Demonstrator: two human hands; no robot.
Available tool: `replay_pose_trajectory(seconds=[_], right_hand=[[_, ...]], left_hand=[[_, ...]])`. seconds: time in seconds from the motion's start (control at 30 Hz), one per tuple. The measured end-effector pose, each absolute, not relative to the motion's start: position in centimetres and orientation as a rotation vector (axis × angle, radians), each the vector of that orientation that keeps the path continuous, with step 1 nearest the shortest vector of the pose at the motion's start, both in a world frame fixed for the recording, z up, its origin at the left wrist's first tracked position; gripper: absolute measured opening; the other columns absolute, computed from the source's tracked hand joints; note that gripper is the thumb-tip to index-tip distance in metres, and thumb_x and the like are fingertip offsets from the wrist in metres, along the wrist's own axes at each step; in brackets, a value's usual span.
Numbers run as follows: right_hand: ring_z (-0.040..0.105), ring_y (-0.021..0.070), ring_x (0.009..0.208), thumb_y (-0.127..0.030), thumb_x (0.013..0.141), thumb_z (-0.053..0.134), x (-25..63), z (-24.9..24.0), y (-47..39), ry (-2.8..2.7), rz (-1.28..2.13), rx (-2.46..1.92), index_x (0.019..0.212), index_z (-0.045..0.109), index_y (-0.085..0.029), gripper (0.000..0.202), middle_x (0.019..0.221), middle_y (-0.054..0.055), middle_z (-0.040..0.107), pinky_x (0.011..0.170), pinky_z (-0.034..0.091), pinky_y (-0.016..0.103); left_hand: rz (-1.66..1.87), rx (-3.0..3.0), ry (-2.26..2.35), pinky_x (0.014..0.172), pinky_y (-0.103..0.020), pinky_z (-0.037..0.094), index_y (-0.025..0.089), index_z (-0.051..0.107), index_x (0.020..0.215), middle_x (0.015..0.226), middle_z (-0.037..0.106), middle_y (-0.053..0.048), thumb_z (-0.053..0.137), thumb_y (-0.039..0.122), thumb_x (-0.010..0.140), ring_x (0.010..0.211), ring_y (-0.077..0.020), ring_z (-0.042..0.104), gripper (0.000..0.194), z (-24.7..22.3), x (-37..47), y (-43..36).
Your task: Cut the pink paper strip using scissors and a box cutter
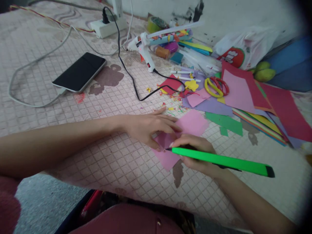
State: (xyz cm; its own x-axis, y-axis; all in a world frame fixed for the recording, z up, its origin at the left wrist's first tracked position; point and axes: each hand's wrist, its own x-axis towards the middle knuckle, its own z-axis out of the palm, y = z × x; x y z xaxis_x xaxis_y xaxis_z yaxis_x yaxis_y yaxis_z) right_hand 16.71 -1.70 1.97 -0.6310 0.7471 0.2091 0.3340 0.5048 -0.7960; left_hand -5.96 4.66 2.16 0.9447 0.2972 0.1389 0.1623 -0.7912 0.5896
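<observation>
A sheet of pink paper [193, 122] lies at a slant on the patterned tablecloth. My left hand [152, 126] presses down on it with the fingers spread, thumb and forefinger near the paper's front part. In my right hand [197, 151] is a bright green pen [219, 158], gripped near its tip. The dark pen point touches or hovers just over the pink paper, close to my left thumb; I cannot tell which. Part of the sheet is hidden under both hands.
A white glue gun [146, 53] stands beyond my hands, its black cord [131, 76] looping nearby. Scissors [214, 87] rest on coloured paper sheets [248, 87] at right. A phone [80, 71] on a cable lies at left, a power strip [107, 28] behind it.
</observation>
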Motion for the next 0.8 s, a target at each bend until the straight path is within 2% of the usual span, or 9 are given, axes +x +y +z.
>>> replay_pose_trajectory(seconds=[0.13, 0.27, 0.53, 0.67, 0.8], right_hand=[[0.061, 0.0140, 0.071, -0.014, 0.076, 0.059, 16.65, 1.93, -1.63, -2.205, 1.027, -0.880, 0.095, 0.065, -0.024, 0.023, 0.082, 0.000, 0.067, 0.064, 0.049, 0.028], [0.061, 0.0147, 0.072, -0.014, 0.076, 0.059, 16.66, 1.88, -1.57, -2.195, 1.034, -0.880, 0.094, 0.066, -0.024, 0.022, 0.083, 0.001, 0.068, 0.064, 0.049, 0.028], [0.060, 0.0139, 0.071, -0.011, 0.076, 0.059, 16.67, 1.93, -1.48, -2.211, 1.059, -0.884, 0.095, 0.065, -0.023, 0.024, 0.083, 0.000, 0.067, 0.065, 0.049, 0.028], [0.060, 0.0135, 0.073, -0.012, 0.075, 0.061, 16.75, 1.73, -1.39, -2.208, 1.075, -0.872, 0.097, 0.066, -0.023, 0.025, 0.084, 0.000, 0.067, 0.066, 0.048, 0.026], [0.060, 0.0127, 0.073, -0.010, 0.075, 0.060, 16.64, 1.85, -1.36, -2.200, 1.079, -0.868, 0.095, 0.067, -0.021, 0.025, 0.083, 0.000, 0.067, 0.067, 0.048, 0.025]], left_hand=[[0.292, 2.503, 0.315, 0.118, -0.053, -0.005, 0.028, 0.057, 0.124, 0.143, 0.046, -0.003, 0.070, 0.036, 0.078, 0.138, -0.0276, 0.032, 0.049, 2.08, -5.99, 4.70], [0.302, 2.479, 0.337, 0.118, -0.053, -0.004, 0.031, 0.058, 0.124, 0.143, 0.046, -0.001, 0.072, 0.034, 0.076, 0.138, -0.0279, 0.032, 0.050, 2.12, -5.99, 4.66], [0.346, 2.437, 0.312, 0.118, -0.054, -0.004, 0.030, 0.059, 0.121, 0.143, 0.046, 0.000, 0.072, 0.035, 0.076, 0.138, -0.0281, 0.033, 0.047, 2.01, -5.97, 4.68], [0.395, 2.402, 0.299, 0.117, -0.057, -0.003, 0.030, 0.061, 0.119, 0.141, 0.049, -0.001, 0.075, 0.029, 0.072, 0.136, -0.0296, 0.035, 0.049, 1.84, -6.01, 4.75], [0.330, 2.440, 0.280, 0.116, -0.056, -0.008, 0.027, 0.058, 0.122, 0.144, 0.045, -0.004, 0.073, 0.024, 0.073, 0.138, -0.0280, 0.031, 0.052, 1.89, -6.04, 4.82]])
